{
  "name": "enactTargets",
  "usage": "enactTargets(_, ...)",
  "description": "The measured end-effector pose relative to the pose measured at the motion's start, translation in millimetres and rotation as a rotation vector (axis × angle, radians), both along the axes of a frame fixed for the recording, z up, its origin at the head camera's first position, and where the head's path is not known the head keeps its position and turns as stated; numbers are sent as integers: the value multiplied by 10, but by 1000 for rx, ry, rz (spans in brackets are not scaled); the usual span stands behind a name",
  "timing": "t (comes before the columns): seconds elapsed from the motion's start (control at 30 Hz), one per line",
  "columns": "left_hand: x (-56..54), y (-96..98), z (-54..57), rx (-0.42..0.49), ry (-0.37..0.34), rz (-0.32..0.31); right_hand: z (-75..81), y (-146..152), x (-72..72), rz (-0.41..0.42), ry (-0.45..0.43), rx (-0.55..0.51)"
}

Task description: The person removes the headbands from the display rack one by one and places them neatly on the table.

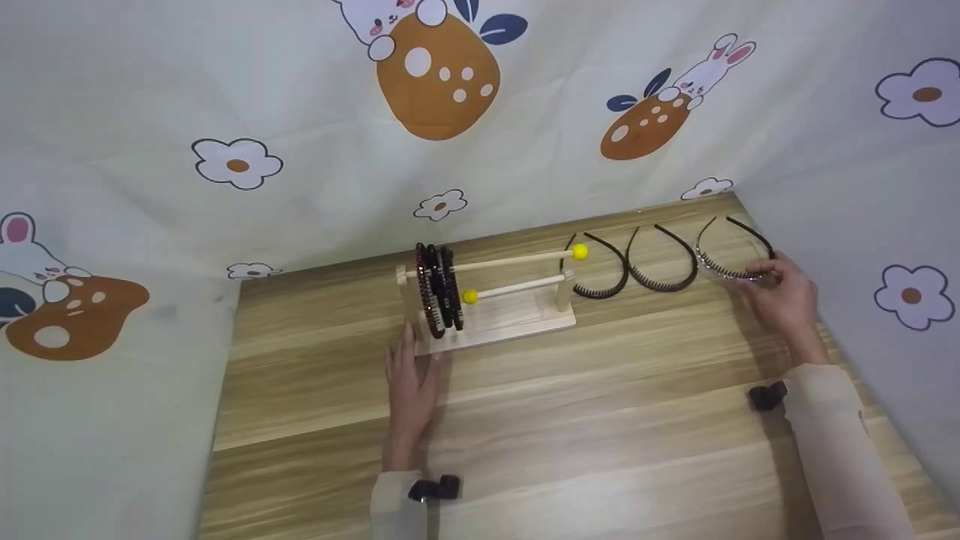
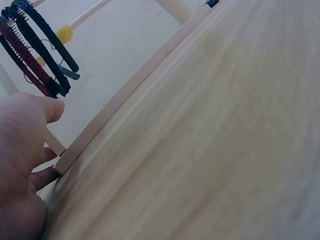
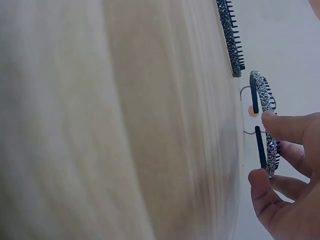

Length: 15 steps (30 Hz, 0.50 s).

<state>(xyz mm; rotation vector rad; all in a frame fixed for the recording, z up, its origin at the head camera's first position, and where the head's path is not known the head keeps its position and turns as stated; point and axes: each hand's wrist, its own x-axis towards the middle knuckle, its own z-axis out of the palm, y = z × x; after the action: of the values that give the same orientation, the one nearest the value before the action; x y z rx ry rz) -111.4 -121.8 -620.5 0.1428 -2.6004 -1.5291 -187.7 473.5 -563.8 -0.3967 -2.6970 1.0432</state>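
A wooden stand (image 1: 501,324) with two yellow-tipped rods stands on the table; several dark toothed headbands (image 1: 437,289) hang from its upper rod at the left end. My left hand (image 1: 411,390) is at the stand's left front corner. In the left wrist view, its fingers touch the end of the base, while the thumb is raised just under the hanging headbands. Far to the right, my right hand (image 1: 787,298) pinches a silver-glitter headband (image 3: 272,145) by its curved front, thumb on one side and fingers on the other.
Two more dark headbands, one (image 1: 664,285) in the middle and another (image 1: 604,294) partly behind the stand's right end, lie in a row along the back. A patterned cloth (image 1: 322,195) walls the wooden table (image 1: 585,420) at the back and sides.
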Motion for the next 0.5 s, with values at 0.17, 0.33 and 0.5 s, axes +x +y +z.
enactTargets(0.17, -9, -3, -6, -3, 19, -5, -45, 53, -21, 13, 4, 48)
enactTargets(0.33, -10, -2, -6, -1, 18, -2, -68, 84, -45, 29, -14, 45)
enactTargets(0.5, -10, -3, -2, -1, 9, 2, -94, 103, -54, 44, -19, 57)
